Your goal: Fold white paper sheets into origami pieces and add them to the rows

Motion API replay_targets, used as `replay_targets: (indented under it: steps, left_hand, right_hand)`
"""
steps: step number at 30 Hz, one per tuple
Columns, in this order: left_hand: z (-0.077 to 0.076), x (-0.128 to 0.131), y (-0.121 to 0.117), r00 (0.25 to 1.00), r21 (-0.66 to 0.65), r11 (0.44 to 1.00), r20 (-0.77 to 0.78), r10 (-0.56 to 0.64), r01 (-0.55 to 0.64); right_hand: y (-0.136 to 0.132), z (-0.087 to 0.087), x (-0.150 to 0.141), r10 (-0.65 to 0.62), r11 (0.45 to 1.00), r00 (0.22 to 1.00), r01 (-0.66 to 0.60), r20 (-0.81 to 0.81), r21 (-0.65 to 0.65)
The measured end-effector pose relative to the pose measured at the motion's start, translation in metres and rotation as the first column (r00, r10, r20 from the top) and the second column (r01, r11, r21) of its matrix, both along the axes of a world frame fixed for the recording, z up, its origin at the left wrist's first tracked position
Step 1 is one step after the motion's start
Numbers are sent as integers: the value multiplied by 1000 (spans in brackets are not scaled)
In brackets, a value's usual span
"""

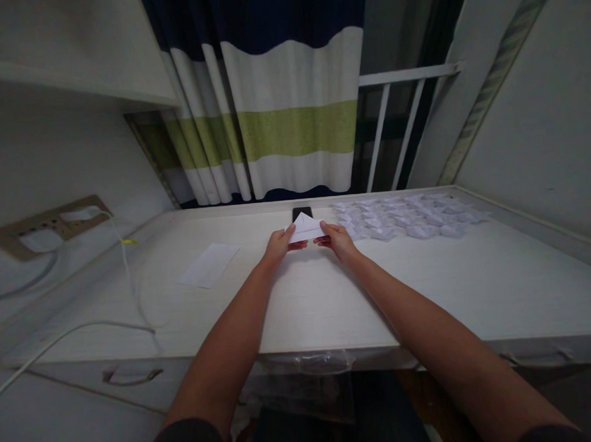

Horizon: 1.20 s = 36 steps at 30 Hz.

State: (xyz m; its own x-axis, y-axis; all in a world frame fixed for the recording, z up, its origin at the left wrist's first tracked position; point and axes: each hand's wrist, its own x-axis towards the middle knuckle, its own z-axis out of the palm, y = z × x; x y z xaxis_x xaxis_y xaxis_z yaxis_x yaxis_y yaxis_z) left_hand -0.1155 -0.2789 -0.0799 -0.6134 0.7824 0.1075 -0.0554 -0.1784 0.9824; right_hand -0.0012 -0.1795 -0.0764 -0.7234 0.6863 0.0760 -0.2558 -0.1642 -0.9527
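Note:
Above the middle of the white desk, a folded sheet of white paper point(306, 228) is stretched between my two hands, with a pointed peak at its top and a straight band along its bottom. My left hand point(278, 243) grips its left end, thumb on the near face and fingers beneath. At the right end, my right hand point(339, 239) pinches it the same way. Behind the paper lies a black phone-like object point(302, 212), partly covered by the peak. A flat stack or sheet of white paper point(211, 265) rests on the desk to the left.
Rows of folded white paper pieces point(405, 215) fill the desk's back right. White cables point(129, 278) run from a wall socket point(50, 228) across the left side. A curtain point(294, 114) hangs behind the desk point(326, 312). Clear plastic point(324, 362) hangs at the front edge.

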Motion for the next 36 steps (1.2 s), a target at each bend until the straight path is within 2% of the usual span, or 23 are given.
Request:
replay_targets:
  steps: [9,17,23,30,36]
  left_hand:
    - [-1,-2,-1,997,15,997,20,-70,70]
    - [-1,-2,-1,999,29,999,-7,-39,39]
    - [-1,-1,-2,998,14,998,-5,-64,64]
    - [0,-3,-2,996,23,996,27,-88,87]
    - [-1,-5,0,998,31,998,10,-58,58]
  right_hand:
    - [1,-3,0,54,998,998,-54,12,31]
    - [-1,-3,0,90,991,995,-93,39,91]
    - [1,-5,0,77,984,996,-84,51,158]
    - [3,-4,0,55,993,998,-58,33,104]
    - [5,-2,1,16,999,999,-18,44,42]
